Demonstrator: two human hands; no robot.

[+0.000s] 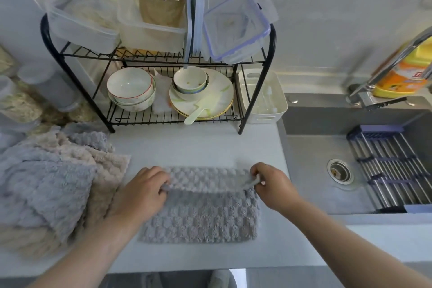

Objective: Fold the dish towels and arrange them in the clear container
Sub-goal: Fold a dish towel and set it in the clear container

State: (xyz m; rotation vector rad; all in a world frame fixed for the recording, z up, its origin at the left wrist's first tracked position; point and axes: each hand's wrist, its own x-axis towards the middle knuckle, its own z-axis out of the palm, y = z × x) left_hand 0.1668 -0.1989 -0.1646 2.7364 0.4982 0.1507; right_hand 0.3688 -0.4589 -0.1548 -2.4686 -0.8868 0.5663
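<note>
A grey waffle-textured dish towel lies on the white counter in front of me. Its far edge is lifted and partly folded over toward me. My left hand pinches the left corner of that lifted edge. My right hand pinches the right corner. A heap of unfolded towels, grey and beige, sits on the counter to the left. Several clear plastic containers stand on the top shelf of the black wire rack, one tipped on its side.
The rack's lower shelf holds bowls and plates. A white bin stands beside it. The grey sink with a drain rack, a faucet and a yellow bottle lies to the right. Jars stand at far left.
</note>
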